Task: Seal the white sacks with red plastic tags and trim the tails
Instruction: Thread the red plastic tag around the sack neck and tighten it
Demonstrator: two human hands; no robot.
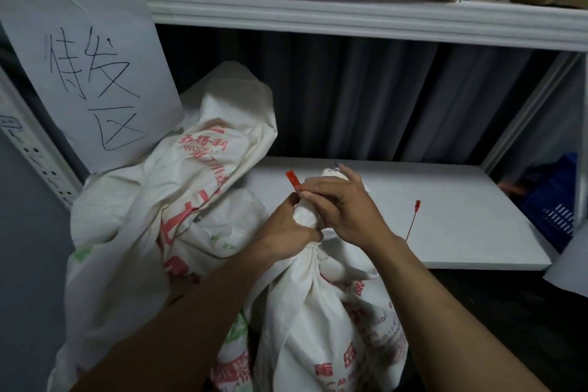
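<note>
Both hands are up at the top of a white sack (321, 321), right in the middle of the view. The left hand (286, 232) is curled shut around the bunched neck of the sack, just above a thin tie that pinches the cloth together. The right hand (340, 204) is wrapped over the same neck from the other side, a little higher up, with its fingers (318, 197) bent across the cloth. The two hands touch each other there.

A red plastic tag (293, 179) sticks up just above the hands, on the left side. Its flat red head is in plain sight, but how it is held is hidden by the fingers. The tip of the neck pokes out past the right hand.

The sack stands upright below the hands. It is white and crinkly, with red letters and marks printed on it. Its top is squeezed into a tight twist.

A second red tag (413, 219) lies by itself on the white shelf board (445, 200), to the right of the right hand and not touching it. It has a small red head and a long thin tail.

More white sacks (178, 194) with red and green print are piled to the left. A paper sign (92, 73) with black handwriting hangs above them.
</note>
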